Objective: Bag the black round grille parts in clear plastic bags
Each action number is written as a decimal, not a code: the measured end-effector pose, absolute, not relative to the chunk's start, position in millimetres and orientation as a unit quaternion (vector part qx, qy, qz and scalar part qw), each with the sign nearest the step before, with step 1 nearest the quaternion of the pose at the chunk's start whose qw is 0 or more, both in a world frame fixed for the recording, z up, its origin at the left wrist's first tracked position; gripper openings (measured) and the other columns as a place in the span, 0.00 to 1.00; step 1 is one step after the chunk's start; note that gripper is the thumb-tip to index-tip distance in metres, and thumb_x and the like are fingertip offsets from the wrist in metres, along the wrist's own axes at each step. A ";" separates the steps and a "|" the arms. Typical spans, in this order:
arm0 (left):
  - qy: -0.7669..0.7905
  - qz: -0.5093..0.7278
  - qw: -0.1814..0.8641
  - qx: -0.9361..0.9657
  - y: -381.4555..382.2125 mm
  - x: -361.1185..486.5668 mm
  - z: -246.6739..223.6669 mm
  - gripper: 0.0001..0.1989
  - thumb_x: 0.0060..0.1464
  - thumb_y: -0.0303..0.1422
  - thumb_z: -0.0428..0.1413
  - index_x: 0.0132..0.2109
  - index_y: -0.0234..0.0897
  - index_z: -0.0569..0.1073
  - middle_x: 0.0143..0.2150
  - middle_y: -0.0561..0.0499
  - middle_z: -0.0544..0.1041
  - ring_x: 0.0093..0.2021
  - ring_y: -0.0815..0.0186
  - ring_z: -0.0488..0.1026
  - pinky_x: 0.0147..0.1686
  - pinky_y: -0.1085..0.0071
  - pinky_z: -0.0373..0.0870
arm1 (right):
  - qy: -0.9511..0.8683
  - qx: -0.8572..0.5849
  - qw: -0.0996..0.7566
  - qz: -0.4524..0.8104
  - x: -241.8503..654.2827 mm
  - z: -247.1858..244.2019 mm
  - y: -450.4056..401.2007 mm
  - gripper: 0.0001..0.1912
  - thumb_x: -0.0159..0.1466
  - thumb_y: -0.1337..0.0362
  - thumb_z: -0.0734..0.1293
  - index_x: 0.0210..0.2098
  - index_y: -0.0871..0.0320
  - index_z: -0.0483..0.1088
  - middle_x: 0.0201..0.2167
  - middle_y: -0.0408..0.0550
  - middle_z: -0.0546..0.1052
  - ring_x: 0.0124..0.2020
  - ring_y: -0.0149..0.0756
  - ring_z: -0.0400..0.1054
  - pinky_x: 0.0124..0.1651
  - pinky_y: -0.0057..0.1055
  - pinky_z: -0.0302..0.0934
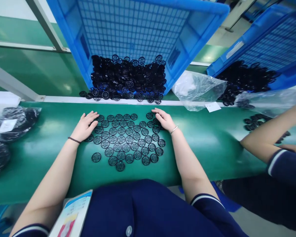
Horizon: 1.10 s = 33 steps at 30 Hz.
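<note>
Several black, spoked plastic discs (121, 139) lie flat, mostly in a single layer, on the green tabletop (46, 144). My left hand (86, 125) rests at the left edge of this spread, palm down with fingers apart, its fingertips touching discs there. At the upper right edge, my right hand (164, 119) lies over a few discs, fingers stretched out and partly covering them. Neither hand grips anything. A lone disc (96, 157) sits at the lower left of the group.
Behind the discs, a tilted blue crate (138, 29) spills more black discs onto a white ledge. Clear plastic bags (199, 87) lie to its right, near a second blue crate (251, 36). Filled bags (17, 121) stand at left. A co-worker's arm (273, 131) reaches in at right.
</note>
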<state>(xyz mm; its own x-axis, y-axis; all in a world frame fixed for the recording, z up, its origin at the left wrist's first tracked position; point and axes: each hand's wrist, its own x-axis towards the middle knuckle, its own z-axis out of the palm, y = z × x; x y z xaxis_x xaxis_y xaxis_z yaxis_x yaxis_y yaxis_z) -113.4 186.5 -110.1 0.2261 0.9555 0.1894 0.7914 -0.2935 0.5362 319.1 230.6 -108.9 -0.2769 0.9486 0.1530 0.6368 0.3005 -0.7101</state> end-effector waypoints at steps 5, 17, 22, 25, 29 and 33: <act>0.516 0.277 0.220 0.780 181.6 -102.4 -107.9 0.30 0.62 0.53 0.40 0.57 0.39 0.72 0.58 0.43 0.74 0.63 0.54 0.66 0.66 0.46 0.51 | -0.758 -0.467 0.309 0.335 300.9 -111.2 223.1 0.30 0.66 0.40 0.56 0.53 0.54 0.71 0.56 0.50 0.74 0.59 0.42 0.66 0.65 0.45 0.55; 0.635 0.440 0.178 0.609 168.4 -144.6 -114.4 0.20 0.61 0.43 0.47 0.47 0.32 0.73 0.44 0.42 0.79 0.44 0.61 0.77 0.49 0.61 0.75 | -0.444 -0.623 0.606 0.217 377.2 -145.6 205.0 0.28 0.45 0.37 0.72 0.27 0.56 0.69 0.30 0.55 0.77 0.30 0.39 0.72 0.46 0.51 0.66; 0.643 0.364 0.149 0.658 162.8 -157.8 -106.2 0.10 0.58 0.35 0.52 0.39 0.37 0.77 0.44 0.48 0.80 0.50 0.61 0.75 0.56 0.60 0.69 | -0.474 -0.645 0.571 0.180 369.0 -149.2 203.6 0.24 0.46 0.38 0.72 0.25 0.52 0.70 0.30 0.58 0.78 0.30 0.42 0.72 0.44 0.52 0.65; 0.637 0.324 0.116 0.689 157.6 -159.5 -99.6 0.11 0.59 0.34 0.51 0.41 0.38 0.77 0.47 0.47 0.80 0.52 0.60 0.74 0.57 0.59 0.68 | -0.505 -0.660 0.529 0.169 360.3 -147.0 201.8 0.21 0.48 0.42 0.72 0.26 0.53 0.71 0.32 0.60 0.78 0.29 0.41 0.71 0.42 0.50 0.64; 0.619 0.299 0.088 0.721 154.2 -157.6 -92.8 0.13 0.61 0.38 0.51 0.42 0.37 0.77 0.48 0.46 0.79 0.52 0.60 0.73 0.56 0.59 0.67 | -0.500 -0.682 0.511 0.155 355.3 -143.2 204.0 0.17 0.48 0.47 0.71 0.26 0.54 0.71 0.31 0.59 0.77 0.27 0.38 0.69 0.40 0.47 0.64; 0.618 0.285 0.093 0.727 153.0 -159.1 -90.6 0.16 0.60 0.42 0.51 0.43 0.35 0.77 0.46 0.45 0.79 0.50 0.60 0.74 0.56 0.59 0.68 | -0.528 -0.697 0.445 0.193 353.6 -131.3 196.4 0.16 0.52 0.50 0.68 0.29 0.57 0.70 0.31 0.55 0.76 0.29 0.37 0.68 0.41 0.45 0.65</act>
<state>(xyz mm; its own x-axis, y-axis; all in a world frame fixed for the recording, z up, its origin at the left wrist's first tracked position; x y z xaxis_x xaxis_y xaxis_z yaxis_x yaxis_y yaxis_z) -159.1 153.0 -90.6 0.0735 0.9512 0.2997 0.8455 -0.2189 0.4871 353.6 196.4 -131.3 0.3683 0.9077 0.2009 0.5639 -0.0463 -0.8245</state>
